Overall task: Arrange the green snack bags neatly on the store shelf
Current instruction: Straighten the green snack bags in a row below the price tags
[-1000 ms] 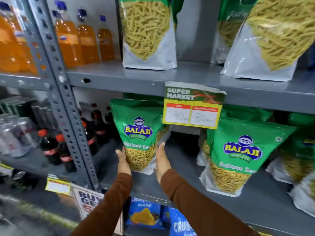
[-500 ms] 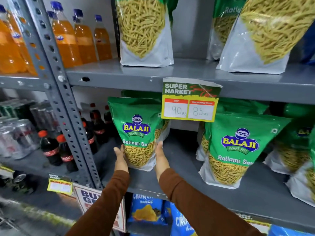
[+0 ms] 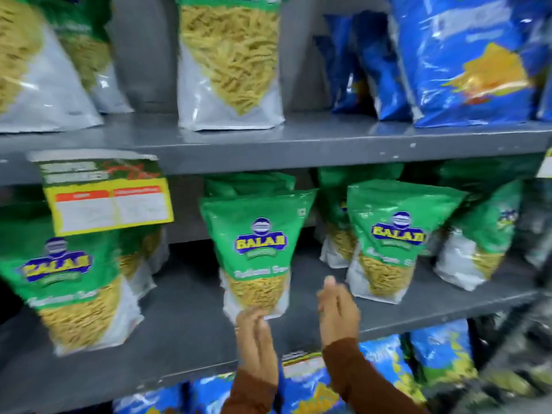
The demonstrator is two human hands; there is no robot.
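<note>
At the front edge of the middle shelf (image 3: 179, 333), both hands are raised, open and empty: the left hand (image 3: 257, 339) is touching the bottom corner of the middle green bag (image 3: 258, 249), the right hand (image 3: 339, 312) just beside it, apart. Squaring this upright bag appears in hand; a light two-sided press seems needed next. Further back, glossy crinkled pouches (clear windows, yellow sticks) are seen, another green bag (image 3: 391, 243) tilted.

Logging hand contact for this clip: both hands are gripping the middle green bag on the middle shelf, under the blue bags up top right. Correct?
Not quite. In the head view only the left hand touches the middle green bag, at its bottom edge. The right hand is open and apart from it, to its right. The bag does stand on the middle shelf, with blue bags on the shelf above, right.
</note>
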